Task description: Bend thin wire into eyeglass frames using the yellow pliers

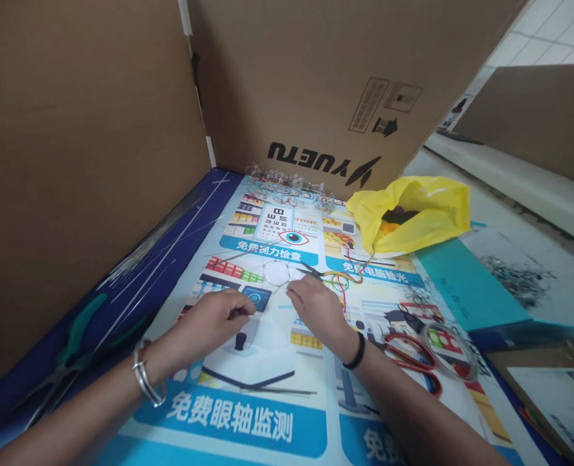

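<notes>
Walled at back and left by tall cardboard (87, 162); opening at upper right onto pale tiles (549, 29); laid out on a blue worktop (182, 249), largely under a printed poster (332, 408); flanked by a yellow bag (427, 220) at right, teal-handled pliers (80, 333) at left; reaching over the poster's middle with left hand (233, 310) and right hand (318, 310), fingers bent inward; cannot tell if clenched or grasping the thin wire (277, 285), visible near the right fingertips.

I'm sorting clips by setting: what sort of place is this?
Probably a handcraft workspace: teal-handled pliers, red-handled scissors and a row of tangled wire pieces lie out.
</notes>
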The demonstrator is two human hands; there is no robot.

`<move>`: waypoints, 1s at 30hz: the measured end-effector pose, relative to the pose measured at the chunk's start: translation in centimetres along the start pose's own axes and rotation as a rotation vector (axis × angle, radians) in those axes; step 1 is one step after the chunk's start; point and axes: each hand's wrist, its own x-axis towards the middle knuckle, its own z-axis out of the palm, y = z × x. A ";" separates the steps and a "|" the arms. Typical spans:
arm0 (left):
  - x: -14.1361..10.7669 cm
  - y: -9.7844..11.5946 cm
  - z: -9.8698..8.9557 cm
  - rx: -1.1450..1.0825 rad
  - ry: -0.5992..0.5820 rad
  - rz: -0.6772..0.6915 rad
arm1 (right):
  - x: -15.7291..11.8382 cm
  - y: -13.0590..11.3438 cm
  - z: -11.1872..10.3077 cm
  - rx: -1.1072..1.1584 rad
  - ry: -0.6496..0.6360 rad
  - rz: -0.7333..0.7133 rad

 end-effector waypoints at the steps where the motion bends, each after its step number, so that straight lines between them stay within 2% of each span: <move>1: 0.0 0.0 -0.2 0.044 -0.007 0.011 | 0.3 -0.1 0.2 -0.014 0.005 -0.001; 5: 0.1 -0.3 -0.8 0.169 -0.032 0.044 | 1.1 -0.4 0.4 -0.058 0.017 0.017; 8: 0.1 -0.6 -1.1 0.238 -0.054 0.054 | 0.6 -0.7 -0.6 -0.085 0.001 0.010; 10: 0.1 -0.8 -1.5 0.276 -0.061 0.060 | -0.4 -1.0 -1.7 -0.068 -0.081 -0.065; 13: 0.2 -1.2 -2.4 0.321 -0.048 0.044 | -2.5 -1.8 -3.2 0.106 -0.304 -0.271; 16: 0.4 -1.8 -3.3 0.319 0.007 0.006 | -4.5 -3.0 -3.8 0.148 -0.442 -0.431; 22: 1.1 -3.0 -3.9 0.255 0.133 -0.020 | -5.9 -4.5 -3.0 0.037 -0.425 -0.530; 26: 1.6 -3.5 -3.4 0.204 0.195 -0.075 | -6.2 -4.4 -2.2 -0.034 -0.376 -0.613; 30: 2.0 -4.1 -2.3 0.137 0.291 -0.047 | -7.0 -4.9 -1.8 -0.155 -0.289 -0.672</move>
